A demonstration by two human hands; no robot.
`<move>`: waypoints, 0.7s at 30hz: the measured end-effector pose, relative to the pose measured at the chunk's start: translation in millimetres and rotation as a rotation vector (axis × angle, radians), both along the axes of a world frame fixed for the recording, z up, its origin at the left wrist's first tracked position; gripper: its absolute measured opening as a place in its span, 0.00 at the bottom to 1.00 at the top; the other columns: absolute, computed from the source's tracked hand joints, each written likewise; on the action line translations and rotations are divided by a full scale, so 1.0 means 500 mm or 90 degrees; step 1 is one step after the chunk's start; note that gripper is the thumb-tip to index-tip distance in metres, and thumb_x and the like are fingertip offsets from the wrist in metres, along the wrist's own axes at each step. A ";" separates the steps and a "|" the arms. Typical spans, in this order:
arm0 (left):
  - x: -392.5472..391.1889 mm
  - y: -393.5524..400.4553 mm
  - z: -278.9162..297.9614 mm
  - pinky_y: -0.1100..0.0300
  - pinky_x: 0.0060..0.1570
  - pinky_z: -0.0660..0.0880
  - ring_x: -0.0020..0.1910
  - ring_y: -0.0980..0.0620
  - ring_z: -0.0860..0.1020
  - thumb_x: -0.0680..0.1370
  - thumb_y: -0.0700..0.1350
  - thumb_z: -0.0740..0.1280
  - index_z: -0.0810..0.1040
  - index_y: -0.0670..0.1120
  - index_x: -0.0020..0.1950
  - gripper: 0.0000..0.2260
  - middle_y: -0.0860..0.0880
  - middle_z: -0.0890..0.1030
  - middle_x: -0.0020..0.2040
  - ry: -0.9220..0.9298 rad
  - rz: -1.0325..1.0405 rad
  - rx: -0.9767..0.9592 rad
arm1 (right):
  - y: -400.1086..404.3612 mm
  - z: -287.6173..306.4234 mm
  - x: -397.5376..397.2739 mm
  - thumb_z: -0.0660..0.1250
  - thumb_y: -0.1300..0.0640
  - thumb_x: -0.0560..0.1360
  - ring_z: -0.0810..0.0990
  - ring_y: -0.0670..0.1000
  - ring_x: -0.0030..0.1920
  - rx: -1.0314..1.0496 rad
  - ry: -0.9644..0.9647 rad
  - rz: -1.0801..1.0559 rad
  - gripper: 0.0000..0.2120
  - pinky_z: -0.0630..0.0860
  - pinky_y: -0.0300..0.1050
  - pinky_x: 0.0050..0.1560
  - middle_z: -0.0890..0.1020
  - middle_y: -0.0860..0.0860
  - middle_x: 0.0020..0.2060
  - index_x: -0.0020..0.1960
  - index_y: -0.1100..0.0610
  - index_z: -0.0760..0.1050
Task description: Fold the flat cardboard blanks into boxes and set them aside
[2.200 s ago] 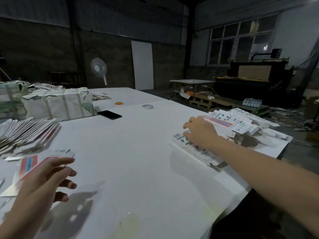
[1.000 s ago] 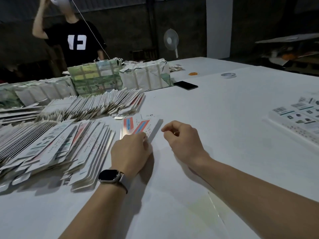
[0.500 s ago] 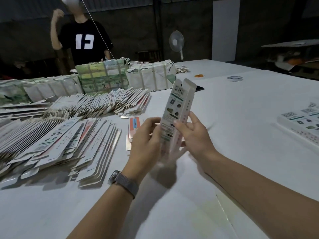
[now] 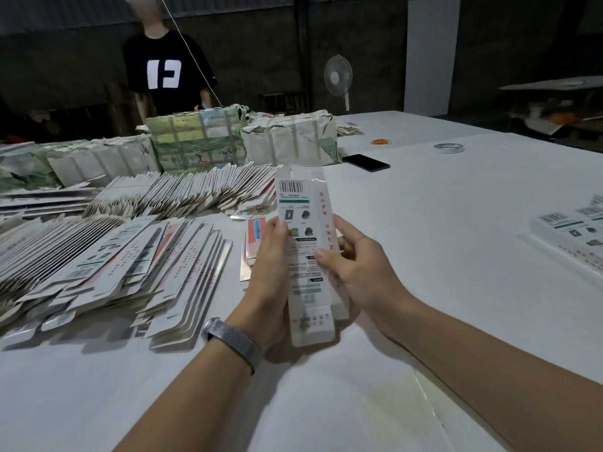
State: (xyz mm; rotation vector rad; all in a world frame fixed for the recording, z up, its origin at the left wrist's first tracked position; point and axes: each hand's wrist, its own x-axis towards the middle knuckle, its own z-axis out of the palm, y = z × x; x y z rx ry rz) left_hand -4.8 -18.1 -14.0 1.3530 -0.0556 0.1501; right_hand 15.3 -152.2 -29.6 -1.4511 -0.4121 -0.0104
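Note:
A long white printed carton (image 4: 301,223) with a barcode at its top is held upright above the table, opened into a narrow box shape. My left hand (image 4: 272,282) grips its left side, thumb on the front. My right hand (image 4: 355,265) pinches its right edge. A fanned stack of flat blanks (image 4: 107,265) lies to the left, with a second row of blanks (image 4: 195,194) behind it. One loose blank with a red and blue panel (image 4: 253,236) lies flat behind my left hand. Folded boxes (image 4: 574,233) lie at the right edge.
Wrapped paper bundles (image 4: 202,141) stand at the back of the white table (image 4: 424,223). A black phone (image 4: 370,163), a tape roll (image 4: 448,147) and orange rubber bands (image 4: 381,142) lie farther back. A person in a black shirt (image 4: 166,70) stands behind the bundles, beside a fan (image 4: 338,76).
My view swung from the folded boxes at the right to the blanks. Both hands lifted one blank off the table, opened it, and now hold it more squarely upright.

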 end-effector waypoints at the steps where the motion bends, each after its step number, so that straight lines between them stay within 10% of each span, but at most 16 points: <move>1: -0.001 0.002 0.000 0.46 0.46 0.84 0.50 0.39 0.86 0.86 0.58 0.51 0.76 0.46 0.67 0.22 0.40 0.85 0.55 0.010 -0.010 -0.011 | 0.001 0.000 -0.001 0.67 0.58 0.80 0.87 0.51 0.46 -0.012 -0.008 -0.004 0.17 0.84 0.49 0.44 0.85 0.44 0.44 0.64 0.40 0.76; 10: 0.001 0.006 -0.011 0.50 0.43 0.84 0.52 0.40 0.86 0.84 0.61 0.51 0.77 0.47 0.69 0.26 0.40 0.85 0.57 0.066 -0.092 -0.118 | -0.008 0.005 -0.006 0.71 0.50 0.78 0.84 0.47 0.46 -0.083 -0.040 -0.053 0.08 0.85 0.50 0.46 0.80 0.50 0.51 0.51 0.36 0.80; 16: 0.007 0.013 -0.012 0.48 0.44 0.84 0.48 0.41 0.85 0.81 0.61 0.55 0.77 0.45 0.68 0.26 0.37 0.84 0.58 0.018 -0.105 -0.068 | -0.013 0.006 -0.004 0.73 0.49 0.75 0.84 0.48 0.46 -0.066 -0.006 -0.104 0.13 0.84 0.47 0.48 0.77 0.50 0.52 0.55 0.56 0.82; 21: 0.014 0.009 -0.022 0.53 0.42 0.83 0.45 0.46 0.84 0.82 0.56 0.58 0.72 0.48 0.67 0.17 0.43 0.83 0.53 -0.058 -0.086 -0.016 | -0.009 0.008 -0.005 0.74 0.52 0.75 0.85 0.51 0.49 -0.029 0.014 -0.084 0.05 0.83 0.51 0.54 0.80 0.48 0.53 0.51 0.46 0.85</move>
